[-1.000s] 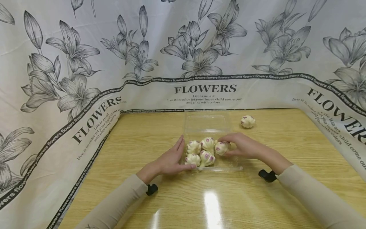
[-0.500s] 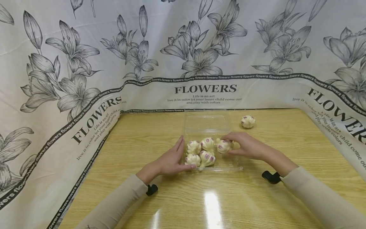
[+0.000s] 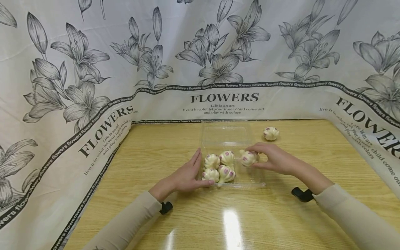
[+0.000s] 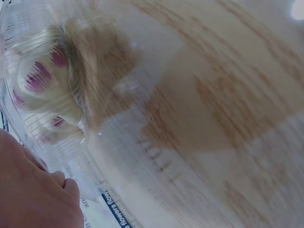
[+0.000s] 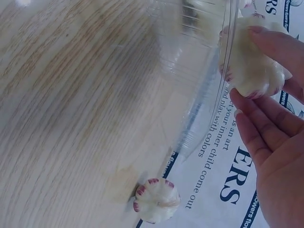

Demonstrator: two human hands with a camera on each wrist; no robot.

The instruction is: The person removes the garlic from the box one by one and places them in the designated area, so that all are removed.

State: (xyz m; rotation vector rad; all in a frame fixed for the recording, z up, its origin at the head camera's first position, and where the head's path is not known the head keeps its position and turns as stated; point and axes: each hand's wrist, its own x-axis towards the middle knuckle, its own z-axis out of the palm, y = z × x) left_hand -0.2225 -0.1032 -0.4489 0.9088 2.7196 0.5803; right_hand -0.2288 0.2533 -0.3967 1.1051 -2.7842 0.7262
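Note:
A clear plastic clamshell box (image 3: 247, 178) stands on the table with its lid (image 3: 225, 133) folded back. Several garlic bulbs, cream with purple patches, sit in its left half, among them a garlic bulb (image 3: 226, 173) at the front. My left hand (image 3: 185, 177) holds the box at its left side, the thumb over the front rim and the fingers along the left wall. Above the box's right half, my right hand (image 3: 273, 159) pinches another garlic bulb (image 5: 251, 61) between thumb and fingers. Through the wall, bulbs (image 4: 40, 80) show in the left wrist view.
One loose garlic bulb (image 3: 271, 133) lies on the wooden table (image 3: 200, 215), behind my right hand. A flower-printed cloth (image 3: 156, 104) hangs along the back and sides of the table.
My right hand has moved to the right with its garlic bulb, away from the bulbs in the left half. The left hand has stayed on the box.

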